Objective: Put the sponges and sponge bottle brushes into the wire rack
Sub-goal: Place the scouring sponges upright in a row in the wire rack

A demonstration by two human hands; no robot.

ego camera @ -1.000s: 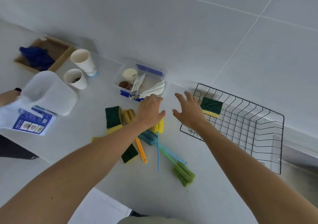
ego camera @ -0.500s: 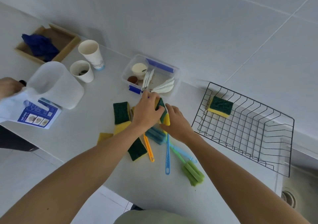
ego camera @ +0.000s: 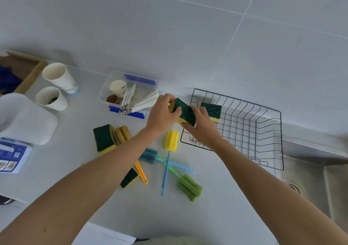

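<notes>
Both hands hold one green-and-yellow sponge in the air just left of the black wire rack. My left hand grips its left end, my right hand its right end. One sponge lies inside the rack's far left corner. On the counter lie another green-and-yellow sponge, a mustard sponge brush head, a small sponge partly under my left arm, and sponge bottle brushes: yellow head with blue handle, blue, green, and an orange handle.
A clear plastic box with cutlery and small cups stands behind the sponges. Two paper cups, a white jug, a leaflet and a wooden tray are at the left. A sink lies right of the rack.
Both hands lifted a green-and-yellow sponge from the pile and carried it up and right toward the rack's left edge. The yellow brush head is now uncovered.
</notes>
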